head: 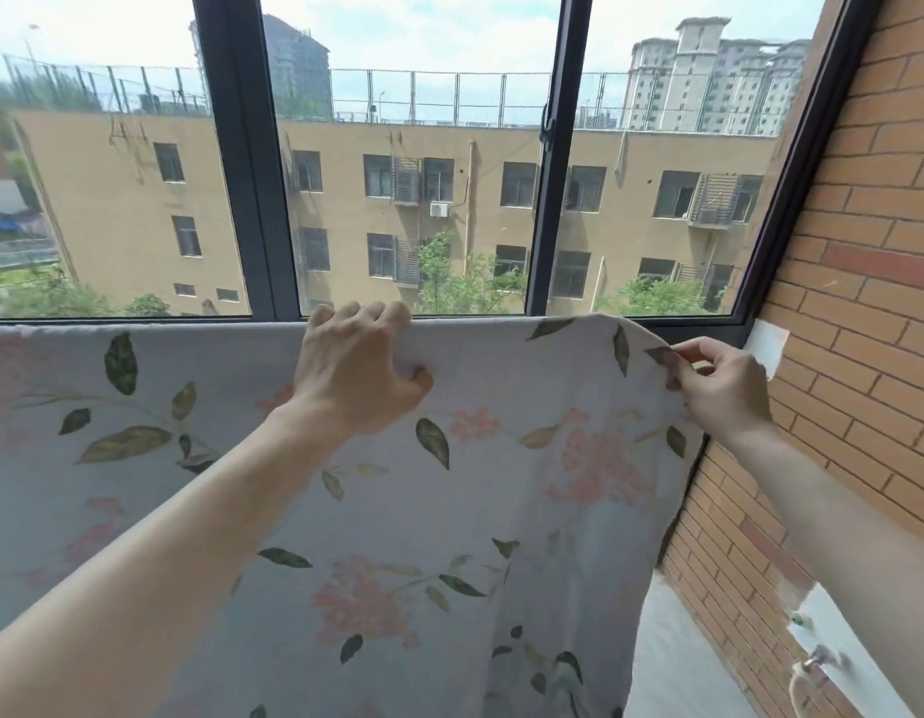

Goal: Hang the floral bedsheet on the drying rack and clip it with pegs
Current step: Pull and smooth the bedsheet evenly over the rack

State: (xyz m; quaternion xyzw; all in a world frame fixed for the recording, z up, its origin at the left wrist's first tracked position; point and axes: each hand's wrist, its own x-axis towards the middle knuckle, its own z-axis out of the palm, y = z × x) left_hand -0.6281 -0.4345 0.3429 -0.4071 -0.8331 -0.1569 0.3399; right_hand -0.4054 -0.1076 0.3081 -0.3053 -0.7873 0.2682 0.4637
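The floral bedsheet (527, 510), pale with pink flowers and green leaves, hangs draped over a horizontal bar that it hides, filling the lower half of the view. My left hand (356, 370) grips the sheet's top fold near the middle, fingers curled over the far side. My right hand (718, 386) pinches the sheet's right edge just below its top corner. No pegs are in sight, and the drying rack itself is covered by the cloth.
A dark-framed window (553, 163) stands right behind the sheet. A brick wall (864, 251) closes off the right side, with white patches and a small metal fitting (817, 660) low down. A strip of grey floor (677, 665) shows beside the sheet.
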